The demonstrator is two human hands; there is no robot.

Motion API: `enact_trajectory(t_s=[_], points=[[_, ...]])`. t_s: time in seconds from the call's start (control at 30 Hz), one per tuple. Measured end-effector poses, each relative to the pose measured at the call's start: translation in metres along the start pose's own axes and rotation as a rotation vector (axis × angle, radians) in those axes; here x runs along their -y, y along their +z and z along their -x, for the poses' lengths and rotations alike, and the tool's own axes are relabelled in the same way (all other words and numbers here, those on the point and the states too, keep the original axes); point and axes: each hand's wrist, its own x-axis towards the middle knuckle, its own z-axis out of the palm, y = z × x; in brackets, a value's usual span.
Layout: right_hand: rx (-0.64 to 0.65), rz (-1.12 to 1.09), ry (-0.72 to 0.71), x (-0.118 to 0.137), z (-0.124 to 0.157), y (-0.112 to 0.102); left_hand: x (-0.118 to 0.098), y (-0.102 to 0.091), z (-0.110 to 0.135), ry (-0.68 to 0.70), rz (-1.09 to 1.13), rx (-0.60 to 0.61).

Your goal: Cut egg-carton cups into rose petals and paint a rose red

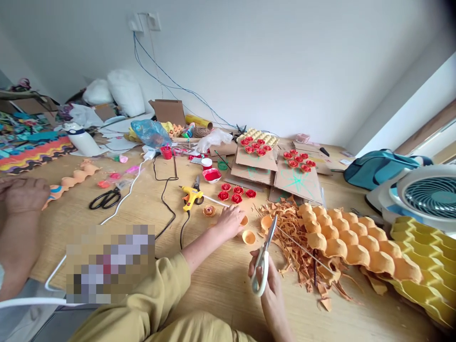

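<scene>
My right hand (271, 287) is closed round the white handles of a pair of scissors (261, 275), whose blades point up and away, almost together. Farther forward on the wooden table, my left hand (231, 221) has its fingers curled at a small orange egg-carton cup (244, 221), partly covering it. Another cut cup (249, 237) sits between my hands, and one more cup (266, 222) lies behind the scissor blades. Just beyond my left hand are several red paper-pulp roses (237, 199) and an unpainted rose (209, 211).
Orange scraps (290, 237) spread beside an orange egg tray (351, 235) at right; a yellow tray (427, 266) and fan (432, 194) stand beyond. A yellow glue gun (191, 197), red paint bowl (212, 175) and black scissors (105, 199) lie leftward. Another person's hands (26, 194) rest at far left.
</scene>
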Motion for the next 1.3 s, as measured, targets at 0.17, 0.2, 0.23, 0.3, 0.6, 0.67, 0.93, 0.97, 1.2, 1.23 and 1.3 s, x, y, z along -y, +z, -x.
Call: enact_trajectory(t_s=[0.17,0.2,0.23,0.3,0.6,0.67,0.93,0.97,1.2,1.23,1.3], points=[[-0.008,0.003,-0.03,0.003,-0.002,0.0,0.005,0.004,0.001,0.026,-0.016,0.021],[-0.005,0.003,-0.029,0.003,-0.002,0.0,0.007,0.002,0.004,0.031,-0.01,0.018],[-0.006,0.001,-0.023,0.003,-0.002,0.0,0.01,0.0,0.007,0.031,0.002,0.008],[-0.022,-0.008,-0.003,0.002,-0.002,0.0,0.017,-0.008,0.018,0.022,0.061,-0.05],[-0.009,-0.003,0.008,-0.005,-0.001,0.001,0.055,-0.029,0.101,-0.195,0.222,-0.3],[0.015,0.032,-0.009,-0.009,0.0,0.001,0.056,-0.025,0.111,-0.206,0.201,-0.282],[0.022,0.146,-0.036,-0.023,0.004,0.001,0.045,-0.002,0.105,-0.158,0.037,-0.173],[0.02,0.158,-0.032,-0.023,0.005,0.001,0.045,0.0,0.104,-0.148,0.039,-0.165],[-0.021,0.203,0.014,-0.022,0.014,0.0,0.039,-0.002,0.095,-0.109,0.372,-0.305],[-0.029,0.203,0.024,-0.023,0.015,0.0,0.036,-0.005,0.092,-0.115,0.471,-0.331],[-0.041,0.209,0.041,-0.024,0.018,0.001,0.028,-0.009,0.085,-0.154,0.712,-0.334]])
